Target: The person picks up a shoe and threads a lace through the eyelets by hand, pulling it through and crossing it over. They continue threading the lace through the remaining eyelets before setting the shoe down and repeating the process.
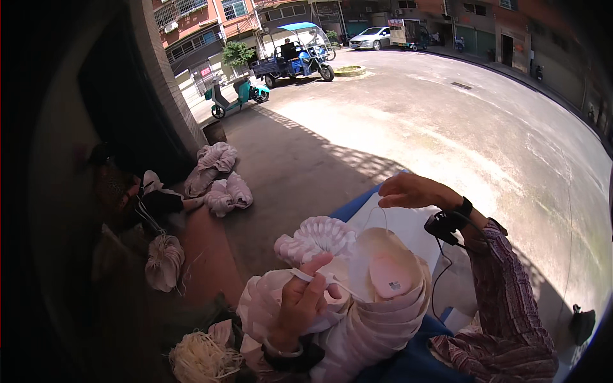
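Note:
My left hand (303, 300) is closed around a narrow white strip (308, 276), above pale pink, ribbed stacks of nested pieces that look like shoe parts. Beside it, the largest stack (377, 332) rests across my lap. In its open top lies a pink, sole-shaped piece (391, 276) with a small dark print. My right hand (412, 191) is raised beyond this stack, fingers bent together. A thin thread (387, 220) hangs from them towards the stack; its far end is hard to make out. Another ribbed bundle (316, 239) sits behind my left hand.
A bundle of pale strips (205, 359) lies at lower left. More pink bundles (220, 172) rest on the ground near a pillar (169, 83). A person (121, 185) sits in shadow at left. Beyond stand a teal scooter (237, 96), a blue three-wheeler (297, 57) and a car (370, 39).

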Demonstrator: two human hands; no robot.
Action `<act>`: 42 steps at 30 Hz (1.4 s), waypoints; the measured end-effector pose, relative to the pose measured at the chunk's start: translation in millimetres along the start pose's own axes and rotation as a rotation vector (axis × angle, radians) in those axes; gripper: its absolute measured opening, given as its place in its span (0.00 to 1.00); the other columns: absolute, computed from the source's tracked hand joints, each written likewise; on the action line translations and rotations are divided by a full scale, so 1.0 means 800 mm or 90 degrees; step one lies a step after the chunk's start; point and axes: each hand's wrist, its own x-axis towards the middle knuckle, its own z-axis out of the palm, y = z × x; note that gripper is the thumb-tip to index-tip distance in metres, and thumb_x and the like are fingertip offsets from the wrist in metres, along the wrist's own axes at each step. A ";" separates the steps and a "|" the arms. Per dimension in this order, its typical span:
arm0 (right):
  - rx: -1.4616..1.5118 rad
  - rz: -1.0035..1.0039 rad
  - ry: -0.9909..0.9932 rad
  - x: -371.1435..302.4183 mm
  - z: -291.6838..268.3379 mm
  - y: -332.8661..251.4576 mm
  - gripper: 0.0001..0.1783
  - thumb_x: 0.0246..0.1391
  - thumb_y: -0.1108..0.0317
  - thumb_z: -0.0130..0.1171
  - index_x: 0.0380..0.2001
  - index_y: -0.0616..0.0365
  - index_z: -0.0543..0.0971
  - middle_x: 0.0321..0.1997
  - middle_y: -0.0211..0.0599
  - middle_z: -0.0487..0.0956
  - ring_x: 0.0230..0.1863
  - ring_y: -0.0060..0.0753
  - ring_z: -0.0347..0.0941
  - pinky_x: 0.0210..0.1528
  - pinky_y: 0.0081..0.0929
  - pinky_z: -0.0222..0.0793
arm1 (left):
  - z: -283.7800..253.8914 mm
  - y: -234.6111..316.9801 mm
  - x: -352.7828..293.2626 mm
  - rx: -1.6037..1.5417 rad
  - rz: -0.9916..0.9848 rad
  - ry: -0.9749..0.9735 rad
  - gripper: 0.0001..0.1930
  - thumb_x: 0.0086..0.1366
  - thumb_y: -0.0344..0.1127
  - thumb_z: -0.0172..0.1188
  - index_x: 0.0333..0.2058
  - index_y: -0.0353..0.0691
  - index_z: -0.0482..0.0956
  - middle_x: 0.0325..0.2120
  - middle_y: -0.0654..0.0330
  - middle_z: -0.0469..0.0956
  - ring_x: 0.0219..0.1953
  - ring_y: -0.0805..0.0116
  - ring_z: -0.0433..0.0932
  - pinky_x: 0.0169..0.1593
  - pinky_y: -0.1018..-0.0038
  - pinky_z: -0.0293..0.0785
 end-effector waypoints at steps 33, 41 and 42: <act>0.222 -0.443 -0.151 -0.023 0.053 -0.139 0.12 0.63 0.65 0.57 0.40 0.64 0.80 0.29 0.41 0.81 0.28 0.30 0.76 0.30 0.30 0.69 | -0.019 0.012 -0.024 0.034 -0.080 0.048 0.19 0.74 0.37 0.45 0.58 0.35 0.71 0.29 0.62 0.80 0.18 0.86 0.62 0.23 0.87 0.60; 0.168 -0.696 -0.259 -0.101 0.061 -0.166 0.13 0.64 0.63 0.55 0.31 0.63 0.72 0.21 0.48 0.73 0.28 0.54 0.73 0.29 0.42 0.66 | -0.007 0.003 -0.007 0.006 -0.058 -0.037 0.09 0.67 0.30 0.60 0.42 0.31 0.82 0.33 0.60 0.83 0.22 0.84 0.68 0.25 0.85 0.64; 0.195 -0.704 -0.305 -0.099 0.057 -0.167 0.12 0.64 0.63 0.54 0.33 0.63 0.72 0.21 0.48 0.72 0.27 0.55 0.73 0.31 0.44 0.66 | -0.010 0.002 -0.012 0.018 -0.046 -0.030 0.09 0.67 0.29 0.60 0.42 0.31 0.82 0.33 0.60 0.83 0.22 0.84 0.69 0.25 0.86 0.64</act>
